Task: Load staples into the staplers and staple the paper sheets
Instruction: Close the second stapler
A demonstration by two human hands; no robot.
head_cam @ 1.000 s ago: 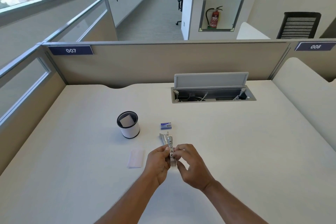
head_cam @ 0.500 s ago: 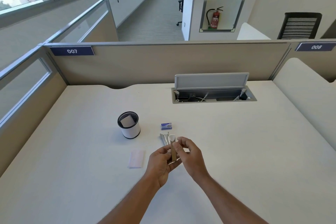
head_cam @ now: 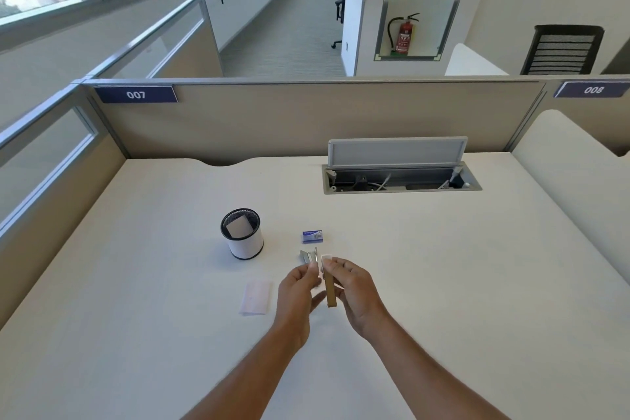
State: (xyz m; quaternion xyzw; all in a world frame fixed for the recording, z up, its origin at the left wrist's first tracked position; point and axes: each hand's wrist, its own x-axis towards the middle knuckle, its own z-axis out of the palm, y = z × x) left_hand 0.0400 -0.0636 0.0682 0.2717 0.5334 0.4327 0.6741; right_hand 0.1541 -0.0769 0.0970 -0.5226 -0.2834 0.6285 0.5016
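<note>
1. A person at cubicle desk (head_cam: pixel 443 283) worked over a stapler (head_cam: pixel 330 290), the right hand (head_cam: pixel 354 293) pinching its tan body near the top so that it hung upright between both hands, clear of the surface.
2. The left hand (head_cam: pixel 296 293) had its fingers curled toward the stapler's upper end beside a white tip; whether it gripped a part or only touched it could not be told from this view.
3. The raised, two-handed hold likely served to open or seat the magazine, keeping the loading channel where the eyes could follow it.
4. More metal stapler parts (head_cam: pixel 308 256) lay on the desk just beyond the hands, with the blue staple box (head_cam: pixel 312 236) a little farther back, both within easy reach for loading.
5. A slip of paper (head_cam: pixel 255 297) lay flat to the left of the left hand, and another white slip stood inside the mesh pen cup (head_cam: pixel 242 235) farther back on the left; neither appeared stapled yet.
6. Open desk stretched to the right and toward the person, leaving room to set the stapler down; the open cable tray (head_cam: pixel 402 179) sat well back, and the near edge lay below the forearms, out of the working zone.
</note>
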